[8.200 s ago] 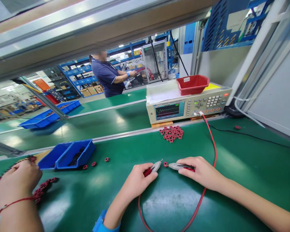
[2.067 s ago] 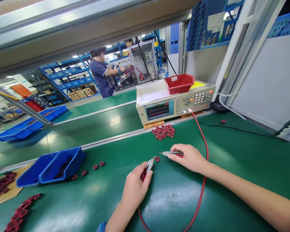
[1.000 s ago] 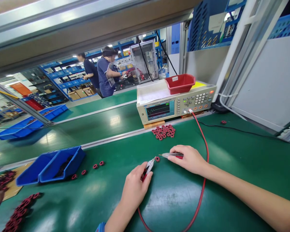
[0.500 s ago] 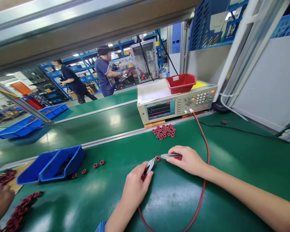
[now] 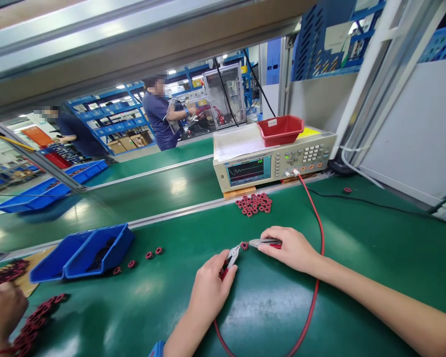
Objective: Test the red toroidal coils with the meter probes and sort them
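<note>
My left hand [image 5: 209, 287] is closed round a red-handled test clip [image 5: 231, 257] whose tip points at a small red ring coil [image 5: 244, 245] on the green bench. My right hand [image 5: 290, 249] is closed round a second test clip [image 5: 264, 243], its tip touching the coil from the right. Red leads [image 5: 317, 233] run from both clips to the beige tester [image 5: 275, 161], whose screen shows a trace and a green OK. A heap of the same red coils [image 5: 254, 204] lies in front of the tester.
Two blue bins [image 5: 83, 250] stand at left with three loose coils [image 5: 132, 263] beside them. Another person's hand [image 5: 2, 310] rests at the lower left by more coils [image 5: 40, 316]. A red tray [image 5: 280, 130] sits on the tester. People stand behind the conveyor.
Both clip tips have closed in on the coil since a second ago. The tester's label went from red to green OK. The other person's hand has come further into view at lower left.
</note>
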### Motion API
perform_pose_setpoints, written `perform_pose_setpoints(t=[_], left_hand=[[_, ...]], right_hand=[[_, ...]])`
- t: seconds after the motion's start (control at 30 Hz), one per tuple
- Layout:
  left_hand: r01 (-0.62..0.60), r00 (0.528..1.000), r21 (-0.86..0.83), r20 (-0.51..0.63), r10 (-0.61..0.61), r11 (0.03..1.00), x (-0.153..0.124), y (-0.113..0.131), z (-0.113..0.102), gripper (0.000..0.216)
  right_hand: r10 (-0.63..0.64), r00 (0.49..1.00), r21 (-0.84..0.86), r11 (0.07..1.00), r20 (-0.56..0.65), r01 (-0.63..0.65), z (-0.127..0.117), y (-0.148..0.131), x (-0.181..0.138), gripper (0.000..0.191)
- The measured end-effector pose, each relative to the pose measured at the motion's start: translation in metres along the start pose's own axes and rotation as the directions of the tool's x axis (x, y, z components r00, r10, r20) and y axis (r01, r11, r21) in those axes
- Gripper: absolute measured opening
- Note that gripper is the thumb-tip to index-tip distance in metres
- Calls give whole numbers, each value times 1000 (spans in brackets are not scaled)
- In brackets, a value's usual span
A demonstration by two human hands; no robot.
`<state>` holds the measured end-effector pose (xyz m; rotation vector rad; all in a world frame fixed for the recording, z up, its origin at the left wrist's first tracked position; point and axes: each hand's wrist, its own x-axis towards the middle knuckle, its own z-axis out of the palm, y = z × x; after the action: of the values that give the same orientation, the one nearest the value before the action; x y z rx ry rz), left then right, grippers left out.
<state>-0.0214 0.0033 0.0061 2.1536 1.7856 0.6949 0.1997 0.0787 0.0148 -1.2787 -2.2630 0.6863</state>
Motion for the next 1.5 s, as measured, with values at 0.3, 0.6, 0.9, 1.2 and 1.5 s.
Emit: perform_pose_setpoints(t=[0.3,0.6,0.9,1.2,1.5], left_hand=[[-8,1000,3,-19,8,1000,0,-2,1,29],[-1,1000,1,-1,1,1000,0,-1,0,29],[-16,1000,8,-5,16,1000,0,-2,1,28],[-29,999,18,-23,30,999,-1,0,-1,28],[-29,999,28,-19,29,999,1,-1,0,28]], right_hand=[[-58,997,30,998,-44,59,1,0,3,20],[-169,972,-297,948,-162,116,0,-7,4,23],[-218,966,-348,924,-139,159,2,-8,5,23],[-197,976,-349,925,-96,152,1,-10,6,27],[-183,978,-340,930,-102,139,1,-9,6,26]])
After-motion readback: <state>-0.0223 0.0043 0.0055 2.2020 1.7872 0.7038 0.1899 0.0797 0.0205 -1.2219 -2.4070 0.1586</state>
